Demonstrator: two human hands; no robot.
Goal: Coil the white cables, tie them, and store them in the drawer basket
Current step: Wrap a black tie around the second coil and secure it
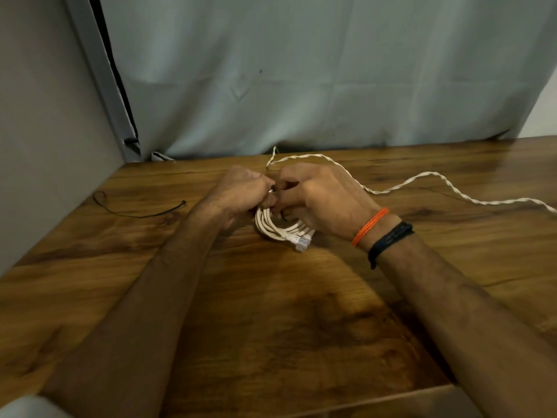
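A coiled white cable [278,226] with clear plug ends [301,243] lies on the wooden table [271,312], partly under both hands. My left hand [241,191] and my right hand [322,197] meet over the top of the coil, fingers curled, pinching a thin black tie [282,215] that wraps the coil. Most of the tie is hidden by the fingers. A second, twisted white cable [437,179] lies loose across the table behind and to the right of my right hand.
Another black tie [135,213] lies loose on the table to the left. A grey curtain [301,86] hangs along the table's back edge and a grey wall [45,131] borders the left side. No drawer basket is in view.
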